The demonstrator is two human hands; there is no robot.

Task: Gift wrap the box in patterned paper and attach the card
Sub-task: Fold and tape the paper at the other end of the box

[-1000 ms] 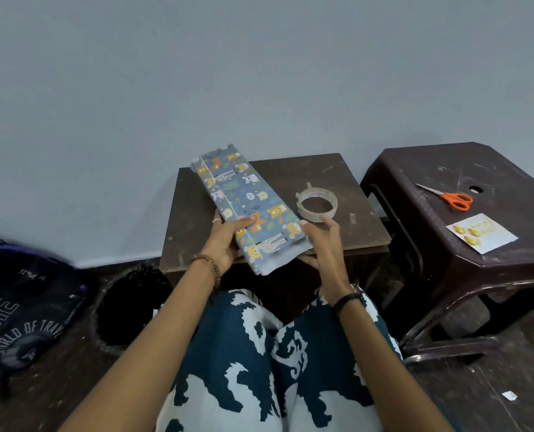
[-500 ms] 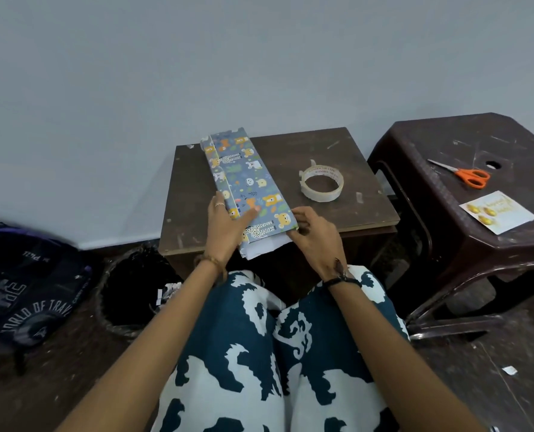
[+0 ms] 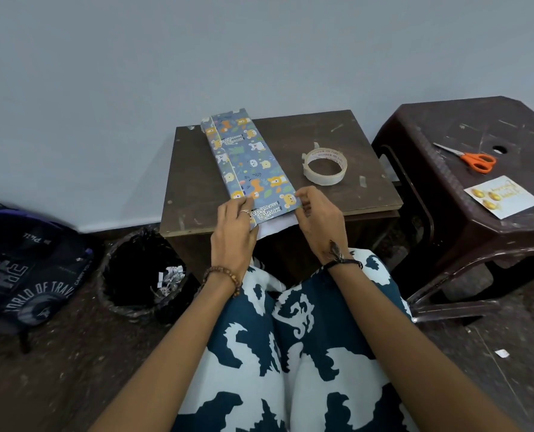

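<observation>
A long box wrapped in blue animal-patterned paper [image 3: 247, 157] lies on the small brown table [image 3: 331, 132], its near end over the table's front edge. White paper sticks out at that end. My left hand [image 3: 234, 232] holds the near left corner of the wrapped box, thumb on the paper. My right hand [image 3: 318, 216] pinches the paper at the near right corner. A white card with gold print [image 3: 502, 196] lies on the dark plastic stool [image 3: 446, 126] to the right.
A roll of clear tape [image 3: 325, 166] sits on the table right of the box. Orange-handled scissors [image 3: 474, 159] lie on the stool behind the card. A black bin [image 3: 141, 275] and a dark backpack [image 3: 22, 269] stand on the floor at left.
The box came down from a raised tilt onto the table. My right hand moved from under its near end to the near right corner; my left hand slid to the near left corner.
</observation>
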